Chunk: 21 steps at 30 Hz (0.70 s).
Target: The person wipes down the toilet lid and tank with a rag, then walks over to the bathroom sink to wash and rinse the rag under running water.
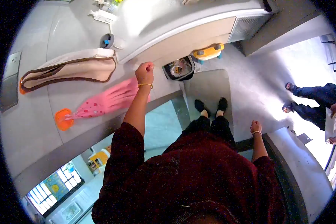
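Note:
My left hand point(145, 73) is closed in a fist beside the lower end of a pink towel point(108, 100), with a yellow band on its wrist. Nothing shows in its fingers. The spotted towel hangs from an orange hook point(64, 119) on the tiled wall and passes behind my forearm. To the hook's upper right hangs a beige cloth with brown trim point(71, 71). My right hand point(255, 127) is low at my right side, fingers curled in, with a band on the wrist and no object visible in it.
A black bin point(180, 68) with waste and a yellow stool point(208, 52) stand on the floor ahead. Counter point(138, 18) with bottles is at the top. My feet are on a grey mat point(209, 84). Another person's dark-trousered legs point(313, 91) and hands are at the right.

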Each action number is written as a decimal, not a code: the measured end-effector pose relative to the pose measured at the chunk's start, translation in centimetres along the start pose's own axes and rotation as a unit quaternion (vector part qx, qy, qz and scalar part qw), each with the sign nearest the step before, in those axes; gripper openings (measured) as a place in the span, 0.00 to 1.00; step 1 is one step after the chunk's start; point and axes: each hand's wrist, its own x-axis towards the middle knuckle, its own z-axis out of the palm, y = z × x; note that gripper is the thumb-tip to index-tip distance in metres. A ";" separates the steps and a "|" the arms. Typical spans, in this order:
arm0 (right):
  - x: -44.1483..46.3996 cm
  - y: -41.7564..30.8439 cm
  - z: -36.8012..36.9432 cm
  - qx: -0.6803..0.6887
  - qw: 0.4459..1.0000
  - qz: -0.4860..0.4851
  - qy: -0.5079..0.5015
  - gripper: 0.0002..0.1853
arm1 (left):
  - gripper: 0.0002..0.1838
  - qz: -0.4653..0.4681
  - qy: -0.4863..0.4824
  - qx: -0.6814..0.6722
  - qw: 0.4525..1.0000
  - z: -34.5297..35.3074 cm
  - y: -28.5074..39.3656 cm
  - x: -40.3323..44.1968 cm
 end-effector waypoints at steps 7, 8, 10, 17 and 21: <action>-1.0 4.2 1.3 0.017 0.996 -0.066 -0.058 0.12 | 0.04 -0.182 -0.103 -0.090 0.974 6.9 -2.3 -3.7; -2.3 3.1 1.2 0.070 0.996 -0.002 -0.056 0.12 | 0.04 -0.232 -0.116 -0.126 0.958 8.3 -2.9 -3.7; -3.8 3.0 1.8 0.146 0.988 0.023 -0.036 0.11 | 0.04 -0.331 -0.137 -0.193 0.914 11.6 -4.5 -3.6; -10.8 10.2 5.6 -0.021 0.998 0.027 -0.053 0.17 | 0.09 -0.516 -0.245 -0.356 0.740 25.9 -15.4 -3.0; -16.0 22.1 11.0 -0.186 0.967 0.169 -0.046 0.18 | 0.12 -0.510 -0.288 -0.379 0.716 31.4 -19.6 -1.8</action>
